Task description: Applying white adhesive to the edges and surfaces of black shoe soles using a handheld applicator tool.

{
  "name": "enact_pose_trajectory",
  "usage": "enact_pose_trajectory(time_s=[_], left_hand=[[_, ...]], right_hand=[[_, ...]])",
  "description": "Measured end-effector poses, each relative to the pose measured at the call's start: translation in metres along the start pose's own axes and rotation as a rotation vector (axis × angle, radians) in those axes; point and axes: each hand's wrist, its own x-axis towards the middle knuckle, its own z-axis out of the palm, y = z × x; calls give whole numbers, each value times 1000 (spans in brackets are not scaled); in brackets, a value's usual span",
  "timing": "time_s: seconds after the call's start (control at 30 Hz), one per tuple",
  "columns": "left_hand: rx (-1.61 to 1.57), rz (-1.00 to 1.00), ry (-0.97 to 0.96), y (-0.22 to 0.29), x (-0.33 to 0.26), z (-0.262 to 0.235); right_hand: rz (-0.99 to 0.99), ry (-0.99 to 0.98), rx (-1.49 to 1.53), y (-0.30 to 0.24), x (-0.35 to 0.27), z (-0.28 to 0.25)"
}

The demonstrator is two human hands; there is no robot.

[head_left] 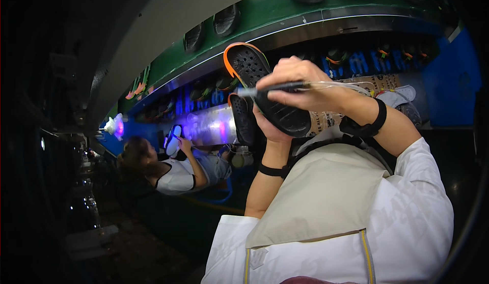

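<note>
My left hand (pixel 271 126) is closed round a black clog (pixel 285 113) from below, near its lower end. The clog is tilted up, with holes through its far part and an orange and green edge. My right hand (pixel 305 80) grips a brush-like tool with a dark handle (pixel 285 87) and a pale tip (pixel 247 92). A clear thin tube (pixel 342 84) trails from the tool's rear. The tip lies over the clog's left edge; whether it touches cannot be told. Just left of my left hand stands another black clog (pixel 242 118) with an orange edge.
A green conveyor belt (pixel 270 10) carrying dark shoes runs across the far side. Shoes sit on a blue-lit lower shelf (pixel 356 62). At left, a co-worker (pixel 173 177) handles a shoe (pixel 173 140) by a purple-lit metal surface (pixel 204 123). Crumpled white cloth (pixel 397 96) lies at right.
</note>
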Motion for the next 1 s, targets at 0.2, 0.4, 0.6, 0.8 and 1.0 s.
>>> enact_pose_trajectory(time_s=[0.2,0.4,0.6,0.8,1.0], left_hand=[[-31,88,73,6,-2,-1],[34,191,163,14,1,4],[18,205,215,41,9,17],[-110,-38,-146,56,17,37],[29,-76,-146,72,24,41]], right_hand=[[-131,-398,9,-6,-5,-4],[-142,-248,-112,-13,-11,-3],[13,-196,-32,-24,-5,-11],[2,-505,222,-33,-8,-31],[-63,-622,101,-38,-7,-33]])
